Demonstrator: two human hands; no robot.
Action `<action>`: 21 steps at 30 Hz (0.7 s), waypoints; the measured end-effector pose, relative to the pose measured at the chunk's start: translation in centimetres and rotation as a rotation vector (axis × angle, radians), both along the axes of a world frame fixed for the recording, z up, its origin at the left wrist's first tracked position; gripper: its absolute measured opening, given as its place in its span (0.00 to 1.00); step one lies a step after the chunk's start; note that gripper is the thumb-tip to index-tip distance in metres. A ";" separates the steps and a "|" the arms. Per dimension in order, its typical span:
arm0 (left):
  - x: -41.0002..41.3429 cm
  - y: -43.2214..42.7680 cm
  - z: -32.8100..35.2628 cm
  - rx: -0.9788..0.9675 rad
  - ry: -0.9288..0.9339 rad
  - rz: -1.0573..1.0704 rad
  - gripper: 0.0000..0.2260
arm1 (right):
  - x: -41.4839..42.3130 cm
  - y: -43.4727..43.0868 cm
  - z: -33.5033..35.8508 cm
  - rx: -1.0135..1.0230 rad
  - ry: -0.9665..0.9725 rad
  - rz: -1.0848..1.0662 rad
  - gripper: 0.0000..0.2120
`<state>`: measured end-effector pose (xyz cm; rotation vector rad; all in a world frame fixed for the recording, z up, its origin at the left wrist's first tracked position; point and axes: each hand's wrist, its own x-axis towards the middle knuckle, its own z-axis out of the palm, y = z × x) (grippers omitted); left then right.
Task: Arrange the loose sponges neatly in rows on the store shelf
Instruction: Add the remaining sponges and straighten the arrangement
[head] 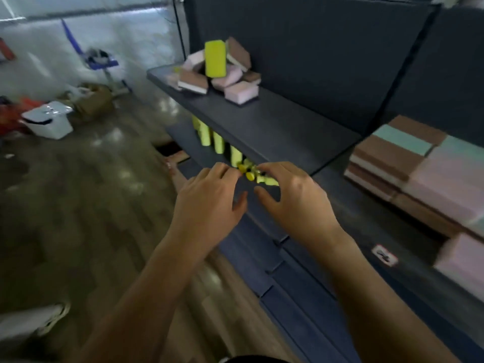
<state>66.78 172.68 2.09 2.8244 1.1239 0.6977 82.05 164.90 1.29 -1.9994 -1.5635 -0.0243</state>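
Observation:
A loose pile of sponges (222, 72) lies at the far left end of the dark shelf (264, 121): pink ones, brown-topped ones and one yellow sponge (215, 58) standing upright. At the right, flat stacks of brown, teal and pink sponges (408, 163) sit in tidy rows. My left hand (209, 200) and my right hand (293, 197) hover side by side in front of the shelf's front edge, well short of the pile. Their fingers are loosely spread and hold nothing that I can make out. The frame is blurred.
Yellow bottles (218, 142) stand on the lower shelf, right behind my fingertips. On the wooden floor at the left are a white bin (49, 119), brown bags and a blue-framed cart (99, 58). A price tag (385, 255) hangs on the shelf edge at the right.

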 end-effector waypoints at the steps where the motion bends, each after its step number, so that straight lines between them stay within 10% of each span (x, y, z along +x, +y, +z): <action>1: -0.3 1.7 0.2 -0.002 0.004 0.010 0.14 | -0.3 2.0 0.1 0.000 0.003 0.011 0.19; 21: 9.6 28.8 1.2 -0.015 0.087 0.067 0.21 | 9.7 30.5 2.3 -0.019 -0.032 -0.037 0.21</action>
